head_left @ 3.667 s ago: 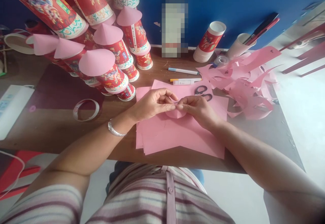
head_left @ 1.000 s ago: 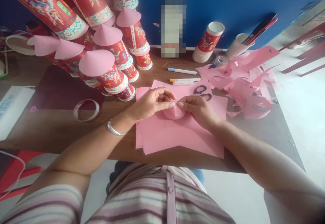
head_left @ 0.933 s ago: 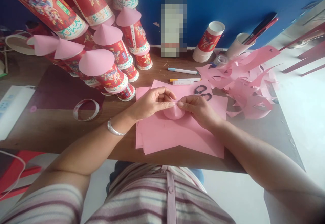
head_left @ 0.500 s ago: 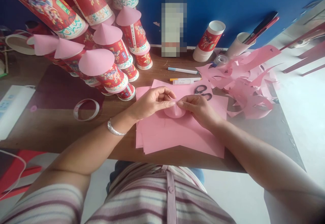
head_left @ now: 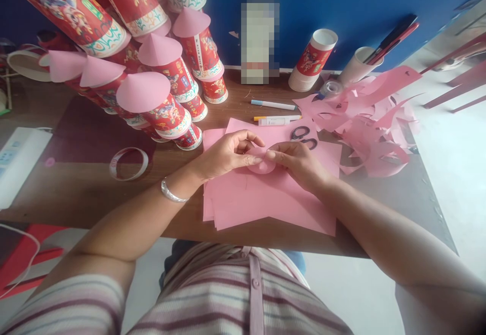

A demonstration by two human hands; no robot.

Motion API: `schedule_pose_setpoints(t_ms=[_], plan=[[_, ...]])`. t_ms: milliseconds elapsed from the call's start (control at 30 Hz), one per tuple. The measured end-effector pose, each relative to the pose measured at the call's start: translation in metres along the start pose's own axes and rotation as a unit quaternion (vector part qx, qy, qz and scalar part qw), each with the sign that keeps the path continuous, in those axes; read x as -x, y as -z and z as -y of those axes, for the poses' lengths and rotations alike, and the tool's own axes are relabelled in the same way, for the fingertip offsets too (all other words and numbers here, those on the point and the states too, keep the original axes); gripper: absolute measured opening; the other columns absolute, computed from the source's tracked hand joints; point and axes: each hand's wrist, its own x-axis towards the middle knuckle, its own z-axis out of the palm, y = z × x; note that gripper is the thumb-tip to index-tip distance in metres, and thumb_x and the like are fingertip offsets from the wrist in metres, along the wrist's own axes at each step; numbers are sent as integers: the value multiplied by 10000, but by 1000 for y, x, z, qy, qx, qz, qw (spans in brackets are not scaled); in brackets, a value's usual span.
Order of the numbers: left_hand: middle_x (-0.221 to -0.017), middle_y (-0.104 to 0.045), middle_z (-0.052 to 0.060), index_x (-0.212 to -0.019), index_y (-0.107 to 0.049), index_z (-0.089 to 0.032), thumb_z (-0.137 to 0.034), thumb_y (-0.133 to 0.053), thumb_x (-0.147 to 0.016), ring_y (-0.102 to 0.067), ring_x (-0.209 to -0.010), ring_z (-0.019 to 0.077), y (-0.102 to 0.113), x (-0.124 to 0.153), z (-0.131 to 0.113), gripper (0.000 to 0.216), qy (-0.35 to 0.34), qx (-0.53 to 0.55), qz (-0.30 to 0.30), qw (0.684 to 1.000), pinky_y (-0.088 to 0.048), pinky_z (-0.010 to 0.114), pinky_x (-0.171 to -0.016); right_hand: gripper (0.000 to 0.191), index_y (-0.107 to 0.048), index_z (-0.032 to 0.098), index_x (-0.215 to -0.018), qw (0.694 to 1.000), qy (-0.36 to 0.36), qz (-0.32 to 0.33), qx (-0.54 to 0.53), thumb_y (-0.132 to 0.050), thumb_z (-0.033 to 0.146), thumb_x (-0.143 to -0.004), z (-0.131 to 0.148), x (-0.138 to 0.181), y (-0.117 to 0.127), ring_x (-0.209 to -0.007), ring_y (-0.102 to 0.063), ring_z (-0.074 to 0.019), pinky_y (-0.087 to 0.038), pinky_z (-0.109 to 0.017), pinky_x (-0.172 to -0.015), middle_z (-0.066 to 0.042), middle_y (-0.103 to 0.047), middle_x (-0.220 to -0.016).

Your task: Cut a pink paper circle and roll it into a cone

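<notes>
Between both hands is a small round piece of pink paper, curled and partly covered by my fingers. My left hand pinches its left side with thumb and fingers. Its right side is pinched by my right hand, the thumb close to the left fingertips. Below them lies a stack of pink paper sheets on the table. Black-handled scissors rest on the sheets just behind my right hand, their blades hidden. Pink paper cones cap several red paper-cup towers at the left.
Stacked red cups, a white cup of pens and pink paper scraps stand or lie at the right. Markers lie behind the sheets. A tape roll and a white power strip are at the left.
The pink paper piece has shifted and turned slightly between my fingers, its edges now overlapping differently. My left thumb has slid a little lower; both hands keep their pinch.
</notes>
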Motion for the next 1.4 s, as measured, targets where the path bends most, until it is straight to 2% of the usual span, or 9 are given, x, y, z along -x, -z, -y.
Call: schedule_pose_setpoints(t_ms=[100, 200, 467, 633, 800, 900, 1033, 1233, 1400], plan=[[-824, -671, -8, -1101, -659, -164, -382, -917, -774, -694, -799, 147, -2, 0, 0, 470, 6, 10, -8, 1000, -525, 261, -744, 587, -735, 171, -735, 1000, -9, 7, -15, -925, 717, -636, 2, 0, -1, -691, -474, -139, -310, -300, -652, -8, -630, -696], [-841, -682, -3, -1091, -660, -162, -391, -919, -776, -694, -805, 143, -3, 1, -1, 468, 5, 18, -16, 1000, -521, 262, -760, 547, -753, 172, -733, 999, -3, 4, -35, -938, 678, -634, 1, -1, -1, -706, -493, -144, -339, -301, -672, -15, -661, -713], [-858, -709, -3, -1075, -689, -165, -402, -941, -766, -662, -813, 122, -1, -3, 6, 464, -3, 51, -31, 998, -490, 263, -805, 500, -761, 168, -765, 998, -15, 10, -60, -933, 630, -682, -7, -3, 3, -676, -440, -124, -282, -302, -654, 9, -613, -697], [-866, -711, 8, -1057, -702, -166, -418, -955, -737, -667, -821, 136, -1, -4, 7, 480, -5, 57, -38, 998, -506, 280, -807, 519, -706, 173, -691, 998, -6, 26, -60, -967, 616, -625, -3, -4, 0, -667, -418, -117, -272, -303, -655, 29, -558, -660], [-876, -731, 16, -1032, -697, -164, -426, -973, -707, -677, -828, 143, -2, -4, 6, 501, -9, 69, -37, 997, -511, 290, -823, 524, -726, 180, -700, 998, -9, 23, -65, -983, 622, -590, -4, -4, 0, -710, -469, -143, -327, -312, -685, 6, -618, -694], [-869, -724, 11, -1021, -696, -164, -443, -973, -706, -669, -816, 136, -3, -3, 5, 503, -6, 73, -40, 997, -501, 278, -804, 486, -748, 178, -752, 997, -5, 29, -69, -968, 599, -648, -7, -4, 2, -724, -477, -142, -324, -311, -695, 4, -631, -724], [-900, -719, 25, -1016, -703, -164, -464, -968, -711, -652, -824, 137, -3, -2, 2, 503, -4, 62, -43, 997, -494, 266, -780, 486, -716, 185, -754, 996, 4, 6, -89, -892, 638, -753, -8, -3, 2, -663, -403, -121, -283, -307, -648, 31, -548, -670], [-850, -678, 3, -1020, -708, -173, -453, -969, -710, -625, -800, 133, -1, -2, 4, 492, -13, 46, -46, 998, -483, 264, -770, 547, -668, 199, -695, 995, 13, -39, -86, -903, 694, -683, -1, -1, -2, -631, -401, -121, -314, -307, -622, 34, -515, -625], [-869, -684, 15, -1023, -710, -177, -465, -952, -733, -631, -816, 142, 0, -4, 7, 475, -16, 47, -42, 998, -497, 271, -789, 591, -582, 213, -621, 995, 5, -24, -95, -892, 708, -710, -1, -1, -2, -609, -341, -115, -267, -312, -597, 39, -448, -615]])
